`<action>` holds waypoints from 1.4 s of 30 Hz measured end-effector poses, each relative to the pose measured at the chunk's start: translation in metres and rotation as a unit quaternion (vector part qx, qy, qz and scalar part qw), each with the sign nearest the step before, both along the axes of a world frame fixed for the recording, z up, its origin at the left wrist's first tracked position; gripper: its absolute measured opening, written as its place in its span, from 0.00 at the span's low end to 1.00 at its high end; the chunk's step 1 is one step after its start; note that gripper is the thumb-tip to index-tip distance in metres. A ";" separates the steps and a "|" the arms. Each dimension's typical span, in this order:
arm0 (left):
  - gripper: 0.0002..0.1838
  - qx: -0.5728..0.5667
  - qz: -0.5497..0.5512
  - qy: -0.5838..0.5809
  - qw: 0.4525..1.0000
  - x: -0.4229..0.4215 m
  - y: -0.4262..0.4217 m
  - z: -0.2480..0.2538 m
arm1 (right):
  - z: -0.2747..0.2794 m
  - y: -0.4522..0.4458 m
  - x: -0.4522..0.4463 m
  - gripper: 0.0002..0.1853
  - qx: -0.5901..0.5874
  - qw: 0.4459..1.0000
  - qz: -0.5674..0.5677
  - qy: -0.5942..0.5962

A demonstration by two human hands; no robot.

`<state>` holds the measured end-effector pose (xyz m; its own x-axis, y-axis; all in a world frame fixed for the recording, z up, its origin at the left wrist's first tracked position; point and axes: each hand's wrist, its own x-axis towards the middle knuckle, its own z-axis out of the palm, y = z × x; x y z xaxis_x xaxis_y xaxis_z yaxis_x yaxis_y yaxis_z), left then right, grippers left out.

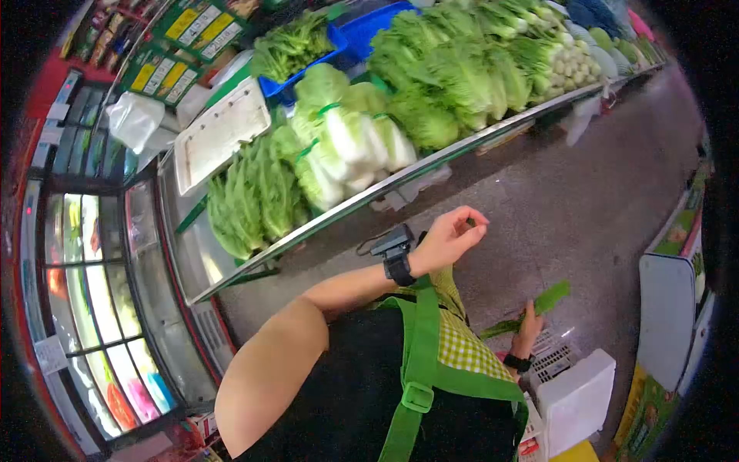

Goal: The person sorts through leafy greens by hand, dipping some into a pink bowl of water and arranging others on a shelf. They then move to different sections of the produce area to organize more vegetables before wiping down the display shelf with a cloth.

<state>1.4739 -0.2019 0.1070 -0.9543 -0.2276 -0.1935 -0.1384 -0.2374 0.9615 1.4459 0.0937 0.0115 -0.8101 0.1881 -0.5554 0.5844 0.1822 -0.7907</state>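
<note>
My left hand [454,237] is raised in front of the vegetable shelf, its fingers curled in toward the thumb, and I see nothing in it. A dark band with a small black device [396,252] sits on that wrist. Lower and to the right, my right hand [528,329] is closed around a long green vegetable leaf [553,296], which sticks out on both sides of the fingers. Below this hand are a white slotted crate [556,356] and a white foam box [576,400].
A metal-edged shelf [339,206] carries romaine-like greens [258,192], napa cabbages [339,138], lettuces [454,77] and a blue basket [300,73]. A white tray [223,135] lies at its left. Glass-door coolers [100,308] stand far left, a white cabinet [668,316] at right.
</note>
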 end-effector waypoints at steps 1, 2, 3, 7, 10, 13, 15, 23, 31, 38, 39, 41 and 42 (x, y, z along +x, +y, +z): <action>0.08 0.005 -0.016 0.008 1.000 -0.018 0.008 -0.005 | -0.003 0.014 -0.012 0.12 -0.011 1.000 0.017 -0.010; 0.08 -0.005 -0.005 0.022 1.000 -0.032 0.014 -0.013 | -0.008 0.027 -0.025 0.12 -0.021 0.999 0.025 -0.014; 0.08 -0.010 -0.001 0.042 0.999 -0.051 0.019 -0.013 | -0.019 0.039 -0.038 0.12 -0.010 1.000 -0.009 0.006; 0.08 0.006 -0.035 0.047 0.998 -0.141 0.042 -0.010 | -0.026 0.075 -0.106 0.09 0.054 0.995 -0.057 0.056; 0.08 0.027 -0.066 0.015 0.997 -0.207 0.059 -0.004 | -0.050 0.109 -0.141 0.09 0.008 0.988 -0.133 0.073; 0.08 0.019 -0.130 0.034 0.991 -0.283 0.087 -0.004 | -0.078 0.159 -0.170 0.11 0.139 0.976 -0.140 0.090; 0.08 0.015 -0.176 0.035 0.984 -0.326 0.110 0.002 | -0.074 0.168 -0.178 0.13 0.258 0.954 -0.127 0.083; 0.06 0.041 -0.249 0.033 0.967 -0.483 0.196 0.006 | -0.077 0.233 -0.245 0.18 0.362 0.918 -0.158 -0.014; 0.07 0.098 -0.114 -0.006 0.989 -0.624 0.259 0.002 | -0.050 0.294 -0.499 0.09 0.039 0.967 -0.247 0.053; 0.06 0.088 -0.051 -0.025 0.995 -0.735 0.271 0.004 | -0.024 0.302 -0.743 0.10 0.055 0.989 -0.018 0.136; 0.06 0.081 -0.042 -0.030 0.995 -0.755 0.272 0.001 | -0.027 0.304 -0.772 0.11 0.100 0.983 0.042 0.151; 0.05 0.072 -0.026 -0.029 0.997 -0.802 0.276 -0.011 | -0.034 0.308 -0.824 0.11 0.153 0.970 0.085 0.167; 0.05 0.065 -0.009 -0.029 0.997 -0.823 0.278 -0.016 | -0.037 0.310 -0.843 0.12 0.207 0.953 0.128 0.181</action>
